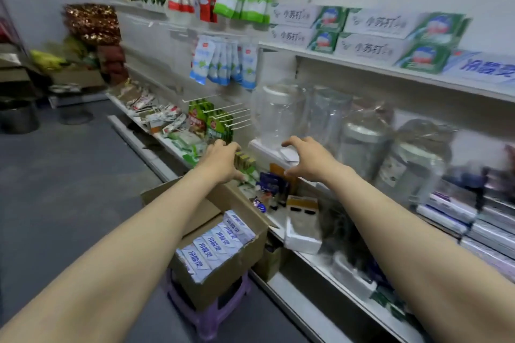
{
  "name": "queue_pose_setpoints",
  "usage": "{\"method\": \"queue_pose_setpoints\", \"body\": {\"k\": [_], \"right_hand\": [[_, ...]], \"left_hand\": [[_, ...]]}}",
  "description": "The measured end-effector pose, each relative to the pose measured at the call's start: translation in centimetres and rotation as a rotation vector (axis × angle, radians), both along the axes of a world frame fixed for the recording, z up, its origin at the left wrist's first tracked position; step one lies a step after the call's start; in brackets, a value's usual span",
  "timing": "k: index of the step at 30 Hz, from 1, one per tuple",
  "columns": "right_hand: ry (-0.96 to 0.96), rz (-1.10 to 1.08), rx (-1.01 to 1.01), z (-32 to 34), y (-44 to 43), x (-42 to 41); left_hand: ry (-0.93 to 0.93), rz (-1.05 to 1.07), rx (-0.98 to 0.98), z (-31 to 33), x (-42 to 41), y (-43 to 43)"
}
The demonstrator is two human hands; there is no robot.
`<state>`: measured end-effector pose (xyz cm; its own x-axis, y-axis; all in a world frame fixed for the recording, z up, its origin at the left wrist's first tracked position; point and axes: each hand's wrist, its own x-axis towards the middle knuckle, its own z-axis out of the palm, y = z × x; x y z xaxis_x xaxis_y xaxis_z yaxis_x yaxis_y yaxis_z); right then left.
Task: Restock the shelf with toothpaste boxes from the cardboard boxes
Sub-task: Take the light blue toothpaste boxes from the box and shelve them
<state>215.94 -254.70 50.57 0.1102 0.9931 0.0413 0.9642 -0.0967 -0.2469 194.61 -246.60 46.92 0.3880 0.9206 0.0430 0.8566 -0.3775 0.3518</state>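
Note:
An open cardboard box stands on a purple stool and holds a row of several white-and-blue toothpaste boxes. Both my arms stretch forward above it. My left hand hovers over small items at the shelf's edge, fingers curved, holding nothing. My right hand is spread with thumb and fingers apart, also holding nothing, in front of the middle shelf. On the top shelf lie stacked green-and-white toothpaste boxes and a blue-lettered one at the right.
Clear plastic jars and wrapped metal pots fill the middle shelf. Hanging packets and bare white hooks stick out to the left. A white foam block and small goods lie on the lower shelf. Grey floor spreads left.

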Motion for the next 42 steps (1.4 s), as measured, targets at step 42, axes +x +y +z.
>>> {"method": "queue_pose_setpoints", "body": {"k": [42], "right_hand": [[0.194, -0.635, -0.592, -48.4, 26.6, -7.4]], "left_hand": [[0.165, 0.064, -1.116, -47.4, -8.9, 29.1]]}}
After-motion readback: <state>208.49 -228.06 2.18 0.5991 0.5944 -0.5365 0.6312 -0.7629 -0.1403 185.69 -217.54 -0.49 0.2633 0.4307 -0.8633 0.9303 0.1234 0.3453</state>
